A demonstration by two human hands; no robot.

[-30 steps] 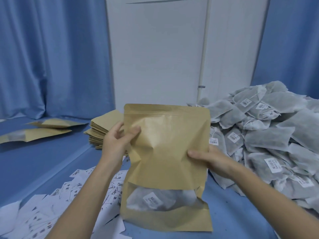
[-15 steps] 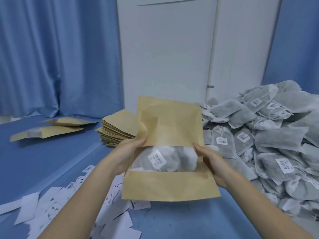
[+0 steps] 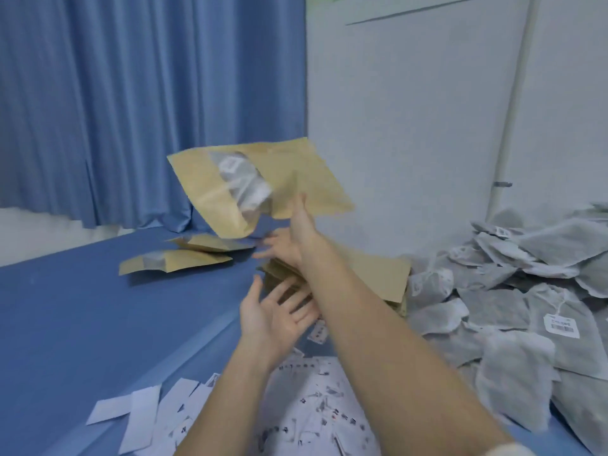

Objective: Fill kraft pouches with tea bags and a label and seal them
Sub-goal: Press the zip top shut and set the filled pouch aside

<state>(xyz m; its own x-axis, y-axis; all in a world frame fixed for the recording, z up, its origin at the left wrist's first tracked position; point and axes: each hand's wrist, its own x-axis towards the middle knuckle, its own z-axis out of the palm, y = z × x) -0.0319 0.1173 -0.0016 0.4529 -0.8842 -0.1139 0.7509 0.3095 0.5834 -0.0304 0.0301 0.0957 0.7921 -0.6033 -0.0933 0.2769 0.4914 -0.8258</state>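
Bench (image 3: 82, 324): blue; tea bags (image 3: 513, 291) heaped right, labels (image 3: 312, 419) near.
Pouch (image 3: 260, 185): airborne, tilted, above two filled pouches (image 3: 177, 261).
Right hand (image 3: 296, 238): fingers spread, just under the pouch.
Left hand (image 3: 276, 317): spread, palm up, empty.

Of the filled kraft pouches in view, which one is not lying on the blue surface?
The tilted pouch in mid-air above the right hand, window showing tea bags; the two other pouches lie flat beyond it.
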